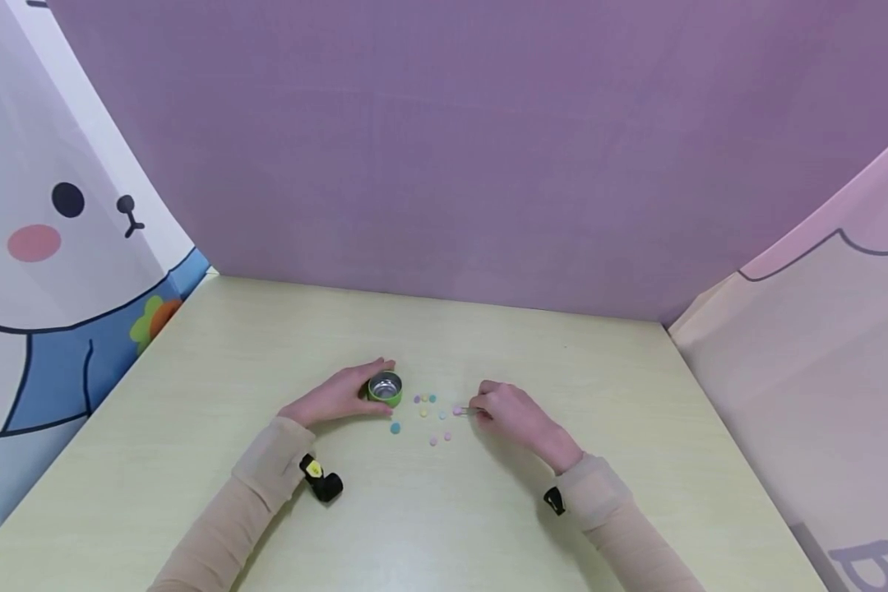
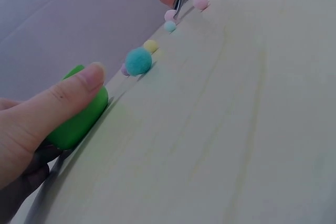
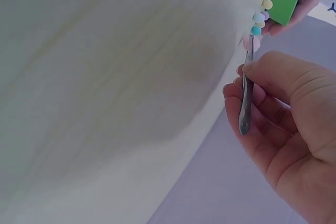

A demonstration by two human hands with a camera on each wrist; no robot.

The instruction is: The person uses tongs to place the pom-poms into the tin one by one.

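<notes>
My left hand (image 1: pixel 338 392) holds a small green tin (image 1: pixel 386 402) upright on the table, with thumb and fingers around its sides. The tin's opening faces up and its silvery inside shows in the head view. Between thumb and fingers of my right hand (image 1: pixel 516 418) is a pair of metal tweezers (image 3: pixel 245 103). The tips are right at a pink pom-pom (image 1: pixel 456 411). Between the two hands lie several more small pom-poms: a larger teal one (image 1: pixel 395 428) near the left fingertips, a yellow one (image 1: pixel 424 413), and pink ones (image 1: pixel 433 442) closer to me.
The pale wooden table (image 1: pixel 429 526) reaches a purple backdrop (image 1: pixel 444 164) behind. A cartoon-printed cloth (image 1: pixel 37 288) hangs at the left side and a pinkish one (image 1: pixel 807 370) at the right. Black wrist cameras (image 1: pixel 324 483) sit on both sleeves.
</notes>
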